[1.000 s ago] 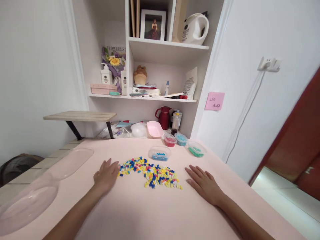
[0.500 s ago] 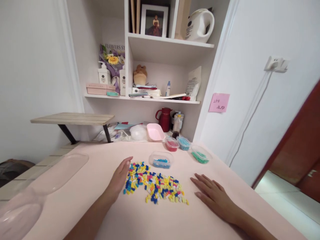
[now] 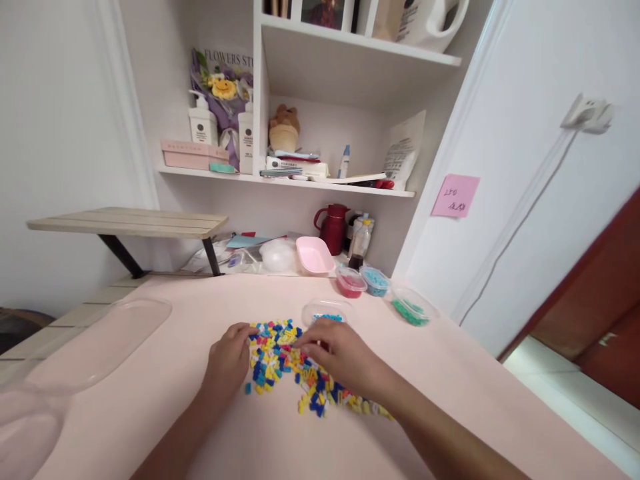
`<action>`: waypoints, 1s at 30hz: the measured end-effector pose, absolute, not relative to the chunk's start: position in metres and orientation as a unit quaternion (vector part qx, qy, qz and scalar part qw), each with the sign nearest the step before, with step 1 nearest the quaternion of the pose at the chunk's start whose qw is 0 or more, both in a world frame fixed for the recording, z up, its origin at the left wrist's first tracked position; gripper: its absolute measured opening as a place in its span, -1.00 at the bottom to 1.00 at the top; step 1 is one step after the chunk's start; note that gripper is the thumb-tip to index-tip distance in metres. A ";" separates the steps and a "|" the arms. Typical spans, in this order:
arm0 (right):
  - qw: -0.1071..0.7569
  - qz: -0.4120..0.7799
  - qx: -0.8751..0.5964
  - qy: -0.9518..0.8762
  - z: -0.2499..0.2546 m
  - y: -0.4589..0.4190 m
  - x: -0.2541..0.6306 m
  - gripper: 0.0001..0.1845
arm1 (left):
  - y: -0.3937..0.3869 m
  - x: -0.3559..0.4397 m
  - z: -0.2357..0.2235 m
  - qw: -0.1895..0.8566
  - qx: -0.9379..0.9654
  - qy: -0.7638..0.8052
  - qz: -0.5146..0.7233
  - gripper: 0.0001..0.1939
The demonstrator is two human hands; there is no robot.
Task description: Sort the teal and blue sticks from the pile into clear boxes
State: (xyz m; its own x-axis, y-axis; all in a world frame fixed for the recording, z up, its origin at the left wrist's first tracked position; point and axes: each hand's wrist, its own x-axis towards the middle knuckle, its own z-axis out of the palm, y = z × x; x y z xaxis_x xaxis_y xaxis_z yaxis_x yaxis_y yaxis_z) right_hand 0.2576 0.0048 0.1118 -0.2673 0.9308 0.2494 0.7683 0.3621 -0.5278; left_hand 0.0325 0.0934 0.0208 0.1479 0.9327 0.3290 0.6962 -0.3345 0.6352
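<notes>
A pile of small coloured plastic blocks (image 3: 270,367), mostly yellow and dark blue with some light blue, pink and white, lies spread on the pink tabletop. My left hand (image 3: 229,357) rests at the pile's left edge with bent fingers, the tips touching the blocks at the upper left. My right hand (image 3: 345,353) reaches over the middle of the pile, thumb and forefinger brought close together among the blocks. Whatever either hand's fingertips hold is too small to make out. Just behind my right hand, partly covered by it, stands a clear tub (image 3: 305,310) with blue blocks inside.
At the back right stand lidless tubs of red blocks (image 3: 350,285), light blue blocks (image 3: 376,283) and green blocks (image 3: 413,312). A pink tray (image 3: 315,257), a red jug (image 3: 334,230) and a bottle (image 3: 359,247) stand behind. Clear plastic containers (image 3: 107,343) lie at left.
My right hand has moved left from beside the pile to over its middle. My left hand's fingers have bent down onto the left edge. The view has tilted and shifted slightly.
</notes>
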 end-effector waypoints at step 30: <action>0.276 0.104 -0.541 -0.787 0.035 0.043 0.231 -0.83 | 0.086 0.037 0.024 0.127 0.781 0.561 0.243 -0.60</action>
State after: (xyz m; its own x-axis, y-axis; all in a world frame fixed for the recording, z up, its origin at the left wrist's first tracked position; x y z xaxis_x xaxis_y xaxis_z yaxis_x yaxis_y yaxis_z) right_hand 0.2314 0.0427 0.0348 -0.2612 0.9101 0.3218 0.7951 0.3919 -0.4629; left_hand 0.0371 0.0859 0.0241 0.2522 0.9381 0.2373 0.8152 -0.3381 0.4702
